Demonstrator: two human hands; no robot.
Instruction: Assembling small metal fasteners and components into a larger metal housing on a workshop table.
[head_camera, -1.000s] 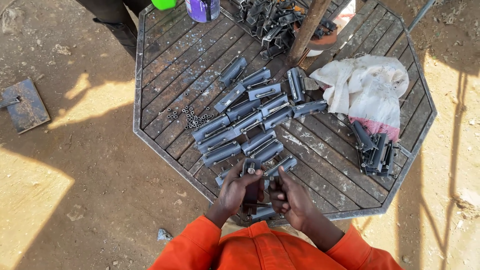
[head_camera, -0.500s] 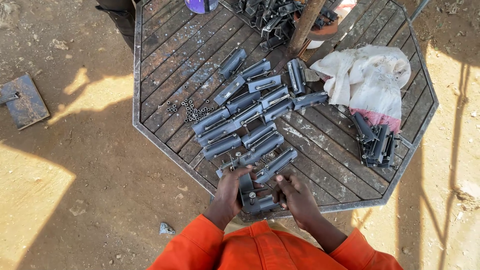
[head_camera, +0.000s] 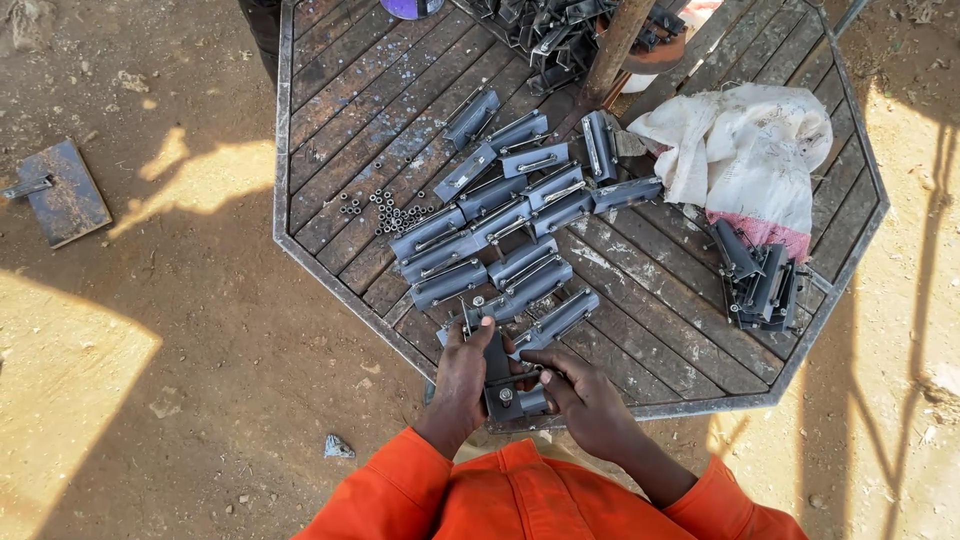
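Observation:
My left hand (head_camera: 462, 382) and my right hand (head_camera: 588, 398) both grip a grey metal bracket (head_camera: 503, 389) with a bolt, at the near edge of an octagonal slatted metal table (head_camera: 330, 285). Just beyond my fingers lie several similar grey brackets (head_camera: 490, 225) in rough rows across the table's middle. A small heap of loose nuts (head_camera: 390, 212) sits to their left. My sleeves are orange.
A crumpled white cloth bag (head_camera: 745, 150) lies at the table's right, with a stack of dark brackets (head_camera: 760, 285) below it. More metal parts (head_camera: 545, 35) surround a rusty pole (head_camera: 618, 45) at the far side. A metal plate (head_camera: 62, 192) lies on the dirt ground, left.
My hands pulled back from the row of brackets to the table's near edge, bringing one bracket with them. The view shifted slightly nearer to the table.

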